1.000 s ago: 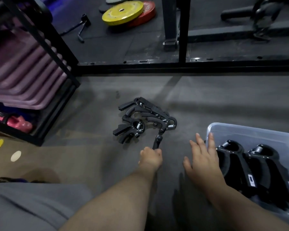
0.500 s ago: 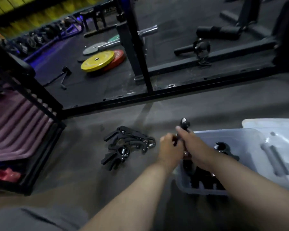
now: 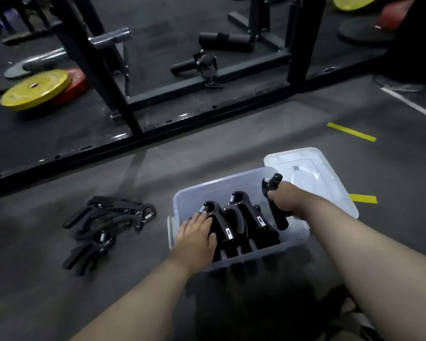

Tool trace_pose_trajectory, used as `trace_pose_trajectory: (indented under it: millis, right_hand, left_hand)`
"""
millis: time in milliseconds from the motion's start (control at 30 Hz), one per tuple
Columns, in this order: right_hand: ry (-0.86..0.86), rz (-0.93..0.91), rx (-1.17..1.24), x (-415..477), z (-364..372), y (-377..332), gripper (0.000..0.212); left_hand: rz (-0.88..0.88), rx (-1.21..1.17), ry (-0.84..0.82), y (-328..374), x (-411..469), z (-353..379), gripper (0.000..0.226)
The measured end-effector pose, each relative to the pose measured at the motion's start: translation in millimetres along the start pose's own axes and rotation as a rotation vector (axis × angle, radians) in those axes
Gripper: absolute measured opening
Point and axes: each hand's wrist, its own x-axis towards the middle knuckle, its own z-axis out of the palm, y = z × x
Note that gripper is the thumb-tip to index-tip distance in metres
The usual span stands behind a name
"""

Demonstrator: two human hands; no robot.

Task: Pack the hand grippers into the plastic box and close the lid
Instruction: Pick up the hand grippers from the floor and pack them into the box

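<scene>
Packing underway: right hand [image 3: 284,201] clutches a black hand gripper [image 3: 273,200] over the clear plastic box [image 3: 231,260], left hand [image 3: 197,238] flat, open on those packed; next, slot it in.

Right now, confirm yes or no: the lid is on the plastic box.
No, the lid lies on the floor behind the open plastic box.

Bare forearms, no sleeves; hands ungloved.
</scene>
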Motion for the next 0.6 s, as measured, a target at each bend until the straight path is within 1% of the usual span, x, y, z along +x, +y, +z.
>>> trace_pose_trajectory:
  millis: [67, 133, 233, 367, 400, 500, 600]
  right_hand:
    - [0.008, -0.004, -0.032, 10, 15, 2, 0.025]
    - [-0.012, 0.013, -0.045, 19, 27, 2, 0.025]
    - [-0.050, 0.068, -0.063, 31, 42, 11, 0.030]
    - [0.002, 0.060, -0.123, 37, 57, 19, 0.026]
    - [-0.013, 0.052, -0.121, 37, 60, 20, 0.026]
    - [-0.130, 0.052, -0.133, 36, 66, 21, 0.033]
    - [-0.181, 0.067, -0.179, 38, 64, 22, 0.035]
  left_hand:
    - [0.000, 0.054, -0.015, -9, -4, 8, 0.058]
    - [0.033, 0.163, 0.026, -13, -8, 12, 0.067]
    - [0.050, 0.248, 0.057, -17, -9, 20, 0.060]
    - [0.039, 0.245, 0.070, -16, -8, 24, 0.055]
    - [0.036, 0.245, 0.077, -16, -9, 24, 0.054]
    - [0.043, 0.247, 0.101, -17, -10, 27, 0.054]
    - [0.039, 0.244, 0.126, -18, -10, 28, 0.055]
